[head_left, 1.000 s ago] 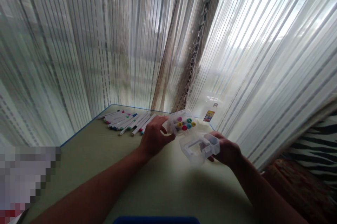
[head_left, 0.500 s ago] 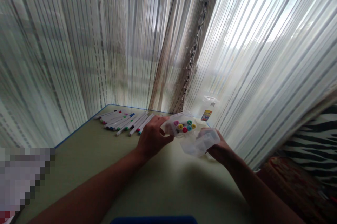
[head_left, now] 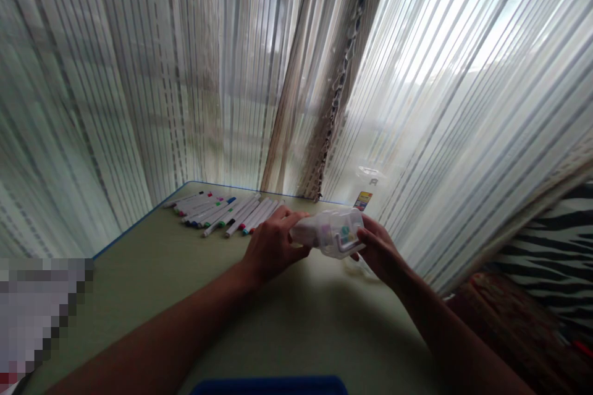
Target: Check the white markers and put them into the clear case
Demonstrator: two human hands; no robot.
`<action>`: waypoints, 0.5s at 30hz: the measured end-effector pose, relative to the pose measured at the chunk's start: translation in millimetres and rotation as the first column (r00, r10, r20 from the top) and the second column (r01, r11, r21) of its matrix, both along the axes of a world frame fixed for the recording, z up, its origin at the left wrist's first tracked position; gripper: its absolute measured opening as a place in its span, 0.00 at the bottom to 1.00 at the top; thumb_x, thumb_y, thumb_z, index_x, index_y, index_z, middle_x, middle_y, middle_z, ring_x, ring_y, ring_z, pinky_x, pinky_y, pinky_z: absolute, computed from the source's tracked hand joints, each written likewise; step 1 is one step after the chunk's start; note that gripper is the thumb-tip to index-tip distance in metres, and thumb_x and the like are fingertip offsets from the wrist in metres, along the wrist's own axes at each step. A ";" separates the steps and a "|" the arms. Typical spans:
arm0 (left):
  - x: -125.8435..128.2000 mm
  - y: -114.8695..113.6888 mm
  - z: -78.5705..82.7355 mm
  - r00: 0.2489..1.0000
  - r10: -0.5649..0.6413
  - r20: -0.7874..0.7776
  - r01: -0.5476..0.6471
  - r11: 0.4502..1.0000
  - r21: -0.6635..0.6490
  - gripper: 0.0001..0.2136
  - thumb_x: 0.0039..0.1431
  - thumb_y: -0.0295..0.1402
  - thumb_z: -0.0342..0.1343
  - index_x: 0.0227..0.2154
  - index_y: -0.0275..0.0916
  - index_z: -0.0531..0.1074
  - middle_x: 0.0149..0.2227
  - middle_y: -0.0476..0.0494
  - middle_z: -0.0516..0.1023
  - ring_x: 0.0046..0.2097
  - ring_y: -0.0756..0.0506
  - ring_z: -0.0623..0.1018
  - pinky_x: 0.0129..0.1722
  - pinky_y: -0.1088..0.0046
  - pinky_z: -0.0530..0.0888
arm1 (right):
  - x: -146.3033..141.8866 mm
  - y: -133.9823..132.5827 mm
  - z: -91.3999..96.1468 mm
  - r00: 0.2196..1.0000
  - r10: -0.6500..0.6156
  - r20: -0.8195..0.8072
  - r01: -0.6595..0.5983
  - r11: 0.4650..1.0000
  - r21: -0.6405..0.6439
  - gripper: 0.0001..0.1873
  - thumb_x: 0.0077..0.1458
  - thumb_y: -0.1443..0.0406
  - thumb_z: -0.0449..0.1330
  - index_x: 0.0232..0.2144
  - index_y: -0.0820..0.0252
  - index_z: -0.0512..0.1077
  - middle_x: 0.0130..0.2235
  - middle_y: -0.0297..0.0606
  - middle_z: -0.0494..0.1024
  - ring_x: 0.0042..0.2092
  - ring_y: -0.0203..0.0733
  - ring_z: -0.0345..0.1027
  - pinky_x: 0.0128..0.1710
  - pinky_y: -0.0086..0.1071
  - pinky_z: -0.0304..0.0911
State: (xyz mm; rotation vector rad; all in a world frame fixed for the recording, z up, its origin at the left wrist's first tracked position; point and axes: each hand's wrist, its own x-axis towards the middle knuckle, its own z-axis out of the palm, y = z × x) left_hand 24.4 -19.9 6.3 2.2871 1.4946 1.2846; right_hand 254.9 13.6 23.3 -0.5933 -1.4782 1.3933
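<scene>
My left hand [head_left: 277, 239] is closed around a whitish see-through plastic marker case [head_left: 303, 231], held tilted above the table. Over the case's right end sits a clear plastic lid [head_left: 341, 233], gripped by the fingers of my right hand [head_left: 377, 245]. Coloured marker ends show blurred through the lid. Several white markers [head_left: 222, 214] with coloured caps lie side by side on the table, to the left of and beyond my left hand.
A clear plastic package with a yellow and blue label [head_left: 364, 199] stands behind my right hand. The pale table [head_left: 152, 284] has a blue edge. Striped sheer curtains [head_left: 222, 73] hang behind it. A blue object [head_left: 269, 386] shows at the bottom, and zebra-striped fabric [head_left: 551, 253] at the right.
My right hand has brought the lid up and left onto the open end of the case, covering the coloured marker ends. My left hand still holds the case, now turned more sideways.
</scene>
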 end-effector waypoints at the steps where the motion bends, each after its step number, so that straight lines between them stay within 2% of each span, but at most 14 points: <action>1: 0.3 -0.6 0.7 1.000 0.014 -0.013 -0.014 1.000 0.004 0.22 0.50 0.37 0.63 0.50 0.42 0.74 0.42 0.44 0.73 0.33 0.48 0.76 0.34 0.70 0.73 | -0.3 0.0 -0.6 1.000 -0.014 -0.004 0.014 1.000 -0.003 0.19 0.46 0.53 0.71 0.34 0.60 0.75 0.26 0.34 0.72 0.23 0.32 0.63 0.16 0.23 0.57; 5: 2.8 -6.3 5.7 0.993 0.076 -0.088 -0.074 0.997 0.022 0.23 0.51 0.43 0.63 0.51 0.45 0.74 0.43 0.44 0.74 0.38 0.43 0.77 0.37 0.67 0.74 | -2.4 -1.2 -3.3 0.997 -0.074 -0.004 0.074 0.996 -0.042 0.20 0.52 0.50 0.65 0.35 0.62 0.75 0.26 0.36 0.75 0.20 0.35 0.67 0.15 0.25 0.60; 8: 7.6 -12.7 9.5 0.983 0.105 -0.152 -0.102 0.994 0.030 0.23 0.51 0.47 0.63 0.49 0.45 0.74 0.44 0.44 0.75 0.38 0.42 0.79 0.35 0.67 0.73 | -5.8 -4.4 -1.3 0.995 -0.099 -0.003 0.098 0.988 -0.123 0.25 0.52 0.46 0.63 0.33 0.64 0.75 0.24 0.39 0.77 0.19 0.40 0.70 0.13 0.28 0.61; 10: 12.1 -15.4 10.3 0.974 0.117 -0.194 -0.109 0.993 0.050 0.23 0.50 0.49 0.63 0.47 0.44 0.74 0.43 0.44 0.76 0.37 0.41 0.79 0.32 0.67 0.73 | -8.8 -6.8 2.3 0.991 -0.131 -0.038 0.122 0.978 -0.172 0.25 0.51 0.46 0.64 0.33 0.64 0.76 0.25 0.40 0.78 0.21 0.42 0.72 0.13 0.29 0.63; 12: 16.5 -15.7 9.0 0.971 0.106 -0.216 -0.084 0.991 0.107 0.24 0.50 0.51 0.62 0.46 0.42 0.74 0.43 0.43 0.77 0.37 0.40 0.79 0.31 0.65 0.73 | -11.5 -8.9 6.5 0.978 -0.186 -0.097 0.164 0.965 -0.205 0.22 0.49 0.48 0.65 0.33 0.63 0.75 0.26 0.38 0.79 0.21 0.41 0.71 0.15 0.30 0.65; 15: 20.9 -12.3 5.0 0.980 0.039 -0.194 0.006 0.973 0.229 0.27 0.50 0.55 0.61 0.46 0.38 0.73 0.43 0.39 0.78 0.42 0.37 0.77 0.39 0.59 0.75 | -13.7 -11.1 11.6 0.958 -0.248 -0.145 0.207 0.946 -0.249 0.19 0.48 0.51 0.66 0.29 0.61 0.75 0.23 0.35 0.77 0.19 0.38 0.68 0.14 0.29 0.64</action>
